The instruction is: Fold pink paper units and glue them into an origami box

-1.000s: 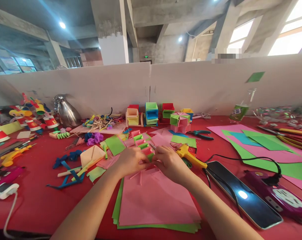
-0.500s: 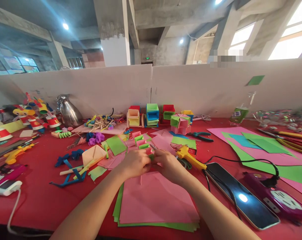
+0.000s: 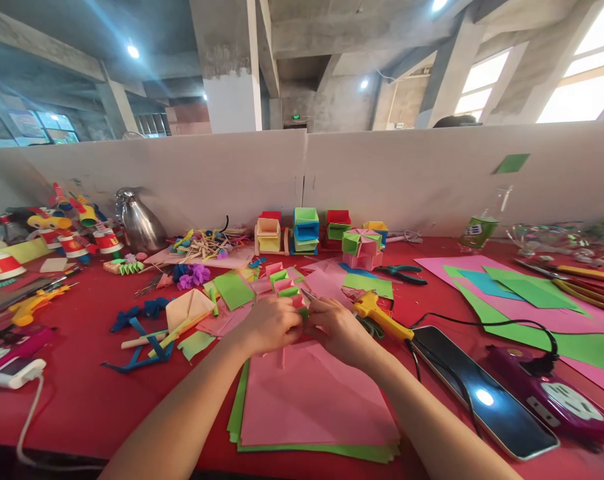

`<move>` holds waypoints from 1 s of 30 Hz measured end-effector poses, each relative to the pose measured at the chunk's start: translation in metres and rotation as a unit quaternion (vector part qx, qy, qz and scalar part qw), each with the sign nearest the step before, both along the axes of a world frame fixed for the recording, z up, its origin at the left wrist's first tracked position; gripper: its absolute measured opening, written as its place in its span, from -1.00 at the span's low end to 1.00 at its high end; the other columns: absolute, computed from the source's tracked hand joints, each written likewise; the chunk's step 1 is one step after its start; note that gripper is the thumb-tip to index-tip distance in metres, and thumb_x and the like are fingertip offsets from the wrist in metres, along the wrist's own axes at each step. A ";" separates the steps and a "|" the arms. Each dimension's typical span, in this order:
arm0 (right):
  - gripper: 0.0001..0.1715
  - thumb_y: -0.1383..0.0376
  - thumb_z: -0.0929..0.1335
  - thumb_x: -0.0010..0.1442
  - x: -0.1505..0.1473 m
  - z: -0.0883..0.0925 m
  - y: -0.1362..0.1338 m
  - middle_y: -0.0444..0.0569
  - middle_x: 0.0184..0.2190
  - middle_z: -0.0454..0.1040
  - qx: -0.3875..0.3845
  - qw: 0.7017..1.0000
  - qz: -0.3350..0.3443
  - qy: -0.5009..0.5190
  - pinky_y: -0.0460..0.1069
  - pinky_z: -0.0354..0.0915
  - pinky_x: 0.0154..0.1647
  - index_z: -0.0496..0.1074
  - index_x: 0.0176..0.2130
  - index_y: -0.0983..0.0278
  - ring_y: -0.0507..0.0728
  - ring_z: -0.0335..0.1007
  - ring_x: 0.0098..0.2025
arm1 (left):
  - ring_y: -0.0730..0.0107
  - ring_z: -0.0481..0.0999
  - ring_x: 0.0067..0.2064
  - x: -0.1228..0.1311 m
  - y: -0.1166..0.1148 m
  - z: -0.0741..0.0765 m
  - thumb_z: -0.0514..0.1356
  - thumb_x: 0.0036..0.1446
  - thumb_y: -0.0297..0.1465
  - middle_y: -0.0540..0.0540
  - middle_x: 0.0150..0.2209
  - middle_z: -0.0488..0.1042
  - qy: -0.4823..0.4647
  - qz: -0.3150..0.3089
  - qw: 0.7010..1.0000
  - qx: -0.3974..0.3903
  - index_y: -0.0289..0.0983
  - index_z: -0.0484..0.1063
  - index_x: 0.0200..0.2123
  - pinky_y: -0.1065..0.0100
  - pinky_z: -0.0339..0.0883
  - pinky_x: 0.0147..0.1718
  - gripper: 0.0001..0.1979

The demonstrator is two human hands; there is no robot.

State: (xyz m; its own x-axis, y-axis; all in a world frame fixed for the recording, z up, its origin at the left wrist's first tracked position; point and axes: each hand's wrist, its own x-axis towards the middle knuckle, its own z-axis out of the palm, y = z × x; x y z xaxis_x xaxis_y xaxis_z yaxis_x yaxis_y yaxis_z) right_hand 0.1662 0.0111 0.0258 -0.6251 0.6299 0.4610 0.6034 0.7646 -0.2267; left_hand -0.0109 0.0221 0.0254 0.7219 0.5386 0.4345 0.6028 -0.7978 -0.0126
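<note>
My left hand (image 3: 273,325) is closed on the near end of a row of folded pink and green paper (image 3: 285,287). Against the same end, the fingers of my right hand (image 3: 336,329) are pinched together, and the two hands nearly touch. A thin grey pointed tip (image 3: 308,293) shows beside my right fingers; I cannot tell whether it is held. Below both hands lies a stack of pink paper sheets (image 3: 317,407) with green sheets under it. Just right of my right hand rests a yellow glue gun (image 3: 385,317). My fingers hide the near folds.
Around the hands are a phone (image 3: 482,387), a purple power strip (image 3: 552,387), pliers (image 3: 405,272) and blue paper strips (image 3: 142,347). Small paper boxes (image 3: 306,230) stand at the back, near a steel jug (image 3: 139,220). Coloured sheets (image 3: 522,320) lie on the right.
The view has shifted very slightly. Both hands keep the same pose on the folded paper; nothing else has visibly moved.
</note>
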 end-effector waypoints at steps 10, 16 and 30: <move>-0.89 0.36 0.37 0.08 0.009 0.000 0.005 -0.10 -0.49 0.32 -0.024 0.998 -0.031 0.054 -0.08 0.18 -0.42 0.47 -0.47 0.26 0.05 0.28 -0.44 | 0.34 0.48 -0.28 -0.005 0.006 0.003 0.12 0.14 -0.34 -0.05 -0.34 0.53 -0.164 -0.012 0.985 -0.053 -0.22 0.47 -0.31 0.36 0.30 -0.30 -0.85; -0.90 0.39 0.36 0.03 0.013 -0.005 0.011 -0.09 -0.42 0.35 -0.063 0.993 -0.050 0.089 -0.06 0.22 -0.36 0.49 -0.47 0.24 0.06 0.32 -0.40 | 0.32 0.47 -0.17 -0.016 0.023 -0.005 0.04 0.19 -0.33 -0.09 -0.26 0.52 -0.321 0.051 0.942 -0.082 -0.23 0.45 -0.24 0.31 0.31 -0.16 -0.80; -0.79 0.12 0.39 0.01 0.025 0.015 0.006 -0.07 -0.41 0.40 -0.187 0.898 0.034 0.397 0.02 0.29 -0.26 0.41 -0.44 0.21 0.12 0.35 -0.31 | 0.24 0.44 -0.09 -0.040 0.080 -0.060 -0.01 0.24 -0.22 -0.20 -0.03 0.38 -0.505 0.129 0.805 -0.284 -0.28 0.28 0.01 0.12 0.35 -0.15 -0.64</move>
State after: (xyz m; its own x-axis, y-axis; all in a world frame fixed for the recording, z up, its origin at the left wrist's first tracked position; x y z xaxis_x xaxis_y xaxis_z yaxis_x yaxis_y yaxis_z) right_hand 0.1912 0.0171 0.0412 -0.2356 0.8062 0.5427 0.0941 0.5747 -0.8129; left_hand -0.0511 0.1023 -0.0343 -0.0127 0.9326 0.3607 0.2246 -0.3488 0.9099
